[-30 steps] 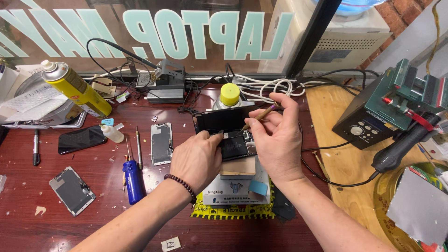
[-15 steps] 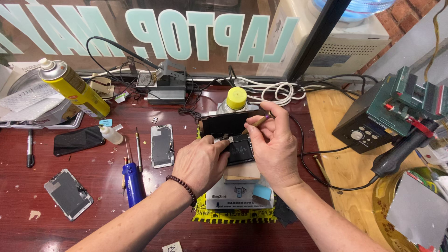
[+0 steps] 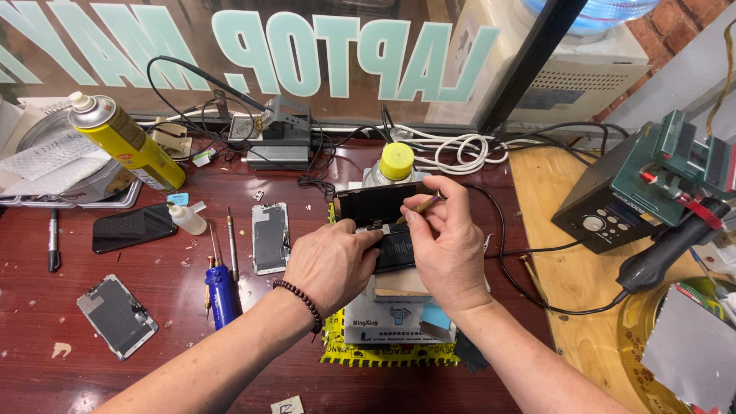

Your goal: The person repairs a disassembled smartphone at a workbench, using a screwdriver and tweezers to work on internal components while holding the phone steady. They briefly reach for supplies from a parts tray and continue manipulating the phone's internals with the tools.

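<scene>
Item, as I see it: my right hand (image 3: 452, 249), fingers pinched on a slim wooden-handled tool (image 3: 418, 207). My left hand (image 3: 333, 261), fingers pressed on an opened phone (image 3: 379, 207), dark glossy slab, lying mid-tabletop (image 3: 115, 383) on stacked flat boxes (image 3: 383, 326). Beside them: yellow-capped bottle (image 3: 396, 162), blue screwdriver (image 3: 222, 287), glossy red-brown wood.

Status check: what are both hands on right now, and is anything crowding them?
Left hand steadies the opened phone at its lower edge. Right hand pinches a thin stick tool tipped toward the phone. Yellow-capped bottle stands just behind; cables beyond.
</scene>
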A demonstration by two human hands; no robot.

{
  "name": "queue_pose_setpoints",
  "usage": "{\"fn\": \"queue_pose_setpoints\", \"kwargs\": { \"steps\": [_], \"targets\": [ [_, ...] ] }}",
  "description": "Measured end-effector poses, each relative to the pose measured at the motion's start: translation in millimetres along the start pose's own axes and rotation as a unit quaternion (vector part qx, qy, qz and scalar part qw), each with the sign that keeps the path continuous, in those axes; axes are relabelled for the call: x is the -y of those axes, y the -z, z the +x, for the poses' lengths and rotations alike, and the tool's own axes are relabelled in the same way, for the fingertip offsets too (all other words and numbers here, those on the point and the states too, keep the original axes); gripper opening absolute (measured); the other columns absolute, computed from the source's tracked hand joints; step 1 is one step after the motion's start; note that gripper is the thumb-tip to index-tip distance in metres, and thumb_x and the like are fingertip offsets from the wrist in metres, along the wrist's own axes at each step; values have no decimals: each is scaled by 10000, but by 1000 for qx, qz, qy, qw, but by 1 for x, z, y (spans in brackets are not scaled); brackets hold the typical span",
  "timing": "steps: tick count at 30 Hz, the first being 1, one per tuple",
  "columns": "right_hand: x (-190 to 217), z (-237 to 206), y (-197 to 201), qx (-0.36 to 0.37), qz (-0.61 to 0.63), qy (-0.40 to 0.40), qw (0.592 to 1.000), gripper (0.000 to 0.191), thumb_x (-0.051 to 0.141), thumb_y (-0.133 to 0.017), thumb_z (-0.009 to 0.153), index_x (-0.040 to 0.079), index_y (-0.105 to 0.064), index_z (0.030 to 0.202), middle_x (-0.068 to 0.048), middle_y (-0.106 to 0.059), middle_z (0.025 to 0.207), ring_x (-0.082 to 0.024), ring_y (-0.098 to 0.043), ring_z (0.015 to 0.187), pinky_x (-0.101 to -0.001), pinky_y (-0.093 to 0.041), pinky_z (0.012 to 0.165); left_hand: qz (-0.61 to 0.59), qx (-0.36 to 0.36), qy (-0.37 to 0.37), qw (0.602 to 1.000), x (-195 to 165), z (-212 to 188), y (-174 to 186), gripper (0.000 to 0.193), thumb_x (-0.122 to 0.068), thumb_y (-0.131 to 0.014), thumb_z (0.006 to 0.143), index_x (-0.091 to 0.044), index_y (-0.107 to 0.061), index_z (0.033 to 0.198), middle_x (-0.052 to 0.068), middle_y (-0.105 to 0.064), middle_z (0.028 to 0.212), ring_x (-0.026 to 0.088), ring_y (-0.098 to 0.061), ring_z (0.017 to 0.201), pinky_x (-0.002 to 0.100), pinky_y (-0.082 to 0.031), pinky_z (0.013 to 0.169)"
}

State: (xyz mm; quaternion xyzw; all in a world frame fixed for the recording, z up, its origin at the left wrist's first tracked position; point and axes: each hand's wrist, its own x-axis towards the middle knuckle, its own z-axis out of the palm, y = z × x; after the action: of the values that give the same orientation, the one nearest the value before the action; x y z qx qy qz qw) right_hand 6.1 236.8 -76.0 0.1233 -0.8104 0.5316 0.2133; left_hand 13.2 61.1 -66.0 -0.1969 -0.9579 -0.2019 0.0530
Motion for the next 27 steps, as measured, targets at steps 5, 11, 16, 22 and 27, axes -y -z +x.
{"fn": "queue_pose_setpoints", "kwargs": {
  "steps": [5, 11, 16, 22, 27],
  "targets": [
    [-1, 0, -3, 4, -2, -4, 1000, 416, -40, -633, 974, 37, -439, 1334, -106, -766, 1046, -161, -781, 1008, -280, -634, 875, -8, 1, 0, 1000, 2, -1, 1, 259, -261, -685, 862, -177, -781, 1087, 108, -662, 825, 316, -691, 819, 468, -562, 688],
    [1, 1, -5, 4, -3, -6, 1000, 421, -39, -637, 967, 39, -444, 1333, -99, -765, 1045, -164, -780, 1003, -280, -632, 872, -10, 0, 0, 1000, 2, -1, 1, 266, -258, -678, 868, -174, -776, 1101, 110, -669, 837, 318, -695, 826, 468, -568, 694],
    [2, 3, -3, 15, -18, -8, 1000, 414, -32, -629, 970, 41, -437, 1330, -91, -764, 1049, -156, -780, 1007, -278, -635, 871, -7, 15, 13, 1000, 1, 0, 2, 278, -262, -669, 876, -184, -769, 1124, 111, -675, 847, 317, -698, 837, 470, -572, 700],
    [0, 2, -4, 11, -18, -10, 1000, 421, -30, -636, 966, 43, -441, 1332, -88, -763, 1046, -154, -781, 997, -276, -636, 861, -5, 20, 17, 1000, 1, 0, 3, 278, -264, -667, 881, -183, -767, 1127, 111, -679, 866, 323, -700, 837, 475, -570, 701],
    [1, 4, -4, 12, -28, 4, 1000, 413, -19, -646, 966, 46, -456, 1327, -80, -765, 1033, -148, -784, 966, -276, -635, 829, -7, 16, 12, 1000, 2, 0, 2, 282, -263, -663, 879, -189, -768, 1130, 107, -683, 867, 319, -700, 849, 471, -570, 710]
  ]
}}
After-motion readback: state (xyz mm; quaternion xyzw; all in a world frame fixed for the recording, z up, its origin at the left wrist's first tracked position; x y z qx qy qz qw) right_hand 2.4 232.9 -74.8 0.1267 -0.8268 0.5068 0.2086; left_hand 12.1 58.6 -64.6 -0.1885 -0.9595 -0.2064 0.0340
